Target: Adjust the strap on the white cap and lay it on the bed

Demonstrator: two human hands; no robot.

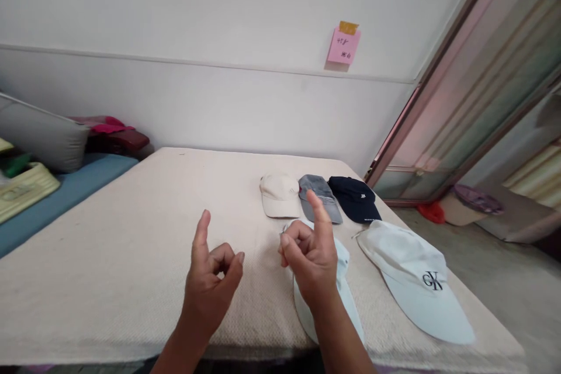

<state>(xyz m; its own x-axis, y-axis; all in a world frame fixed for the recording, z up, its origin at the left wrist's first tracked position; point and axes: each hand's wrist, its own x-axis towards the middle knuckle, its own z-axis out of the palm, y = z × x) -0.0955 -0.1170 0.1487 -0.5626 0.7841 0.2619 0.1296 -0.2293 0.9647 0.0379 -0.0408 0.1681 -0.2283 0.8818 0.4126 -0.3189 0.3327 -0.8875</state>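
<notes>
My left hand [211,278] is raised above the cream table cover [131,234], index finger pointing up and the other fingers curled, holding nothing. My right hand [310,252] is held the same way, index finger up, just above a pale blue cap [344,280] that lies under my wrist. A white cap with a dark logo [414,277] lies to the right. Farther back, three caps sit in a row: a cream cap [279,194], a grey cap [319,194] and a navy cap [356,198].
A pink note [343,45] is stuck to the white wall. A glass sliding door [477,99] stands at the right. On the left, a blue mat [65,193] carries a grey cushion [41,137], red cloth and a yellow-green case [24,190].
</notes>
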